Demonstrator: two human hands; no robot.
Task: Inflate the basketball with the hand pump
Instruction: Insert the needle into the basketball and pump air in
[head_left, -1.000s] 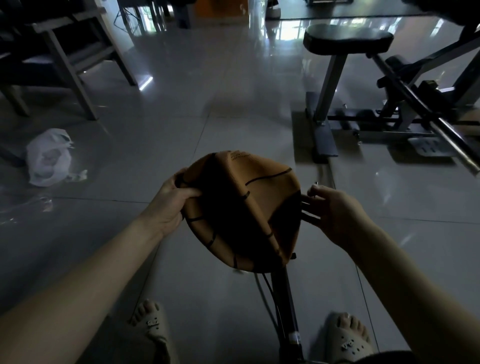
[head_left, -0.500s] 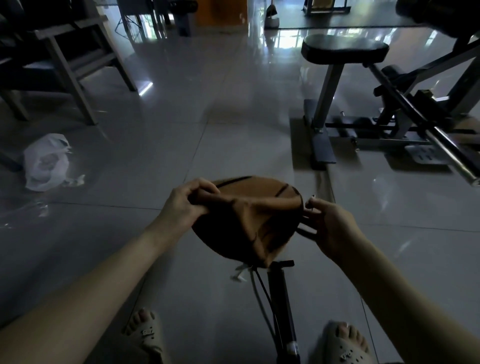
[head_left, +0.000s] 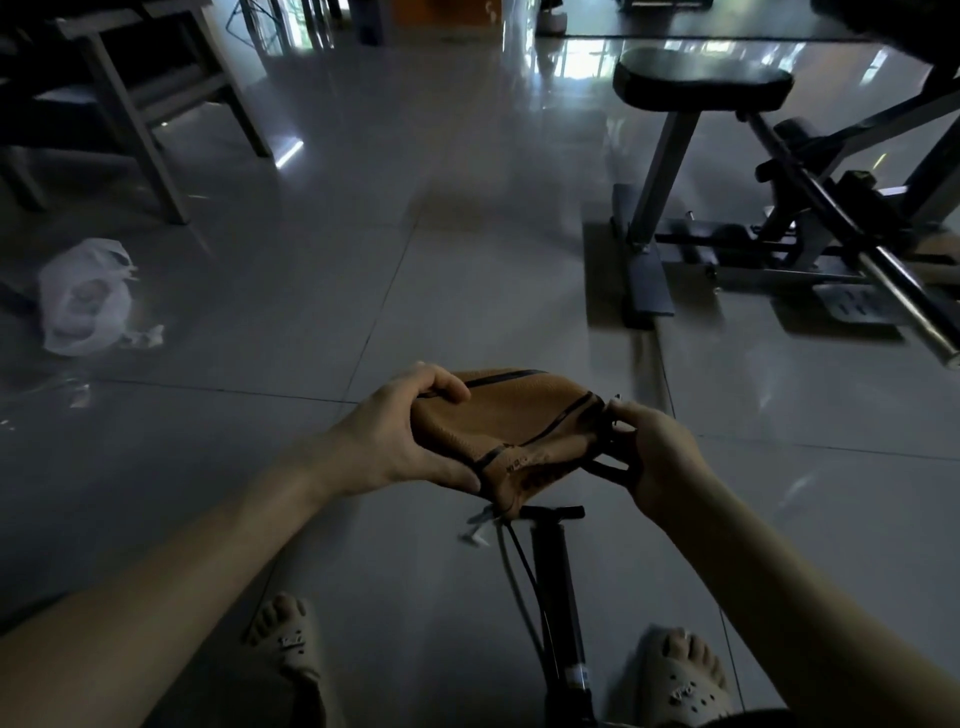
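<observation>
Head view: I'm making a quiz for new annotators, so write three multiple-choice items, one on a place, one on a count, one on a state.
1. Where does the long black hand pump lie?
A) on the grey tiled floor between the beige sandals
B) against a wall
C) on a tabletop
2. How many hands grip the orange-brown basketball?
A) none
B) one
C) two
3. The basketball's state?
A) round, firm
B) flat, folded
C) cut apart
Answers: A, it lies on the tiles between both sandals; C, left hand and right hand each grip an edge; B, it sags creased.
</observation>
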